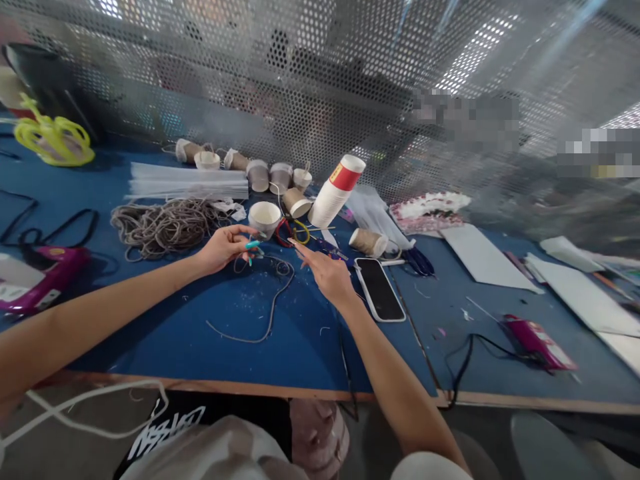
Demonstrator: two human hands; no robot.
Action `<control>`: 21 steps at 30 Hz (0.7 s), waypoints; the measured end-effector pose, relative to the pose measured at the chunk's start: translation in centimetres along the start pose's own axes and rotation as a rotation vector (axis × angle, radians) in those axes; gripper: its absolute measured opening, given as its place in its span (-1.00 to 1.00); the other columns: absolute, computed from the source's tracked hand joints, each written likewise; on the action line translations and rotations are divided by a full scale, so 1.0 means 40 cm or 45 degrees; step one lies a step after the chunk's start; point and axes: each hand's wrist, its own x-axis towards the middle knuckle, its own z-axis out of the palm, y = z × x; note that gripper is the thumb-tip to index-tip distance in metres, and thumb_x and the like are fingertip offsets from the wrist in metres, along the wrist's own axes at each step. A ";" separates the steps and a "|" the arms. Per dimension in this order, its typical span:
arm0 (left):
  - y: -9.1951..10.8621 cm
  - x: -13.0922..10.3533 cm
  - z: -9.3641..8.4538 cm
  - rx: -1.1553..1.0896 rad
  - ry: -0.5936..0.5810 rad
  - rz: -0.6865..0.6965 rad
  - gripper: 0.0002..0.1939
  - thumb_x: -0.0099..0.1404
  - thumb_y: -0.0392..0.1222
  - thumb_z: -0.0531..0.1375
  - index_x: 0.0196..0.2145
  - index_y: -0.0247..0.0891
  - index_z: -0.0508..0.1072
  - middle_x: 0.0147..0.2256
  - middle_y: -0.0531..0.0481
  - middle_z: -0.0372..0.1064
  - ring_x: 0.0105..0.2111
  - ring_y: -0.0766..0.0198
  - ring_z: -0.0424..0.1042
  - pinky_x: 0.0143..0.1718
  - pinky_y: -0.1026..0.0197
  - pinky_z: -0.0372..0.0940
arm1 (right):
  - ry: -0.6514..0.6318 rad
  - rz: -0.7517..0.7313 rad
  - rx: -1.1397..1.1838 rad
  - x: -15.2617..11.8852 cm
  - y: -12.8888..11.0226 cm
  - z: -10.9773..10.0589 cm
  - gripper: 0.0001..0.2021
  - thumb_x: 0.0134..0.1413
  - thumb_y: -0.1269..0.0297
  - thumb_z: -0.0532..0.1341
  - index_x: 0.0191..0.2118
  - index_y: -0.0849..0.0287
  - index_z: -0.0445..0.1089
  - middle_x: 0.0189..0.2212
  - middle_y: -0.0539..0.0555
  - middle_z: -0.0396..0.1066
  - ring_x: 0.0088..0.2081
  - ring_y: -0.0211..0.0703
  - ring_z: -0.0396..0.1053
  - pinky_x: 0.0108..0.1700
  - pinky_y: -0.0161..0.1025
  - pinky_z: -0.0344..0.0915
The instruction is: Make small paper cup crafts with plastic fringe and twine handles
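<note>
My left hand [226, 249] is closed in a pinch, with turquoise on its fingertips, just in front of a white paper cup [265, 217]. A thin grey cord [274, 308] runs from its fingers, loops to the right and trails across the blue table. My right hand [327, 272] has its fingers stretched out toward the left, close to red and yellow loop handles [301, 232]; I see nothing held in it. A cord-wrapped cup [297, 203] lies tipped behind those handles. Left of the cup is a tangled heap of grey cord [163, 227].
A leaning stack of paper cups [336, 193] stands behind my right hand. A phone [381, 290] lies right of it. Magenta glue guns [539, 342] with black cables sit on both sides. Clear sticks [187, 181] lie at the back, before a perforated metal screen [320, 87].
</note>
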 end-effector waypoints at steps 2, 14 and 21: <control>0.006 -0.001 0.003 -0.059 0.030 -0.025 -0.75 0.04 -0.41 0.39 -0.30 -0.38 0.46 -0.61 0.07 0.48 -0.72 0.46 0.36 -0.50 0.34 0.44 | -0.021 -0.013 -0.005 -0.003 -0.002 0.007 -0.50 0.32 0.42 -0.09 0.29 -0.05 0.21 -0.39 0.00 0.51 -0.37 -0.26 0.46 -0.38 -0.34 0.39; -0.013 0.013 -0.016 0.112 0.006 -0.026 -0.88 0.04 -0.38 0.39 -0.39 -0.38 0.57 -0.64 0.08 0.42 -0.67 0.44 0.39 -0.49 0.33 0.43 | -0.138 -0.008 -0.039 -0.011 0.007 0.033 -0.43 0.24 0.52 -0.07 0.30 -0.09 0.16 -0.41 -0.01 0.41 -0.45 -0.32 0.32 -0.36 -0.38 0.32; -0.006 0.008 -0.004 0.124 0.039 0.014 -0.92 0.05 -0.33 0.39 -0.47 -0.37 0.56 -0.60 0.06 0.46 -0.69 0.47 0.37 -0.50 0.33 0.42 | -0.202 0.053 -0.118 -0.009 0.004 0.024 -0.42 0.23 0.51 -0.07 0.29 -0.10 0.17 -0.42 -0.01 0.40 -0.47 -0.31 0.29 -0.37 -0.37 0.28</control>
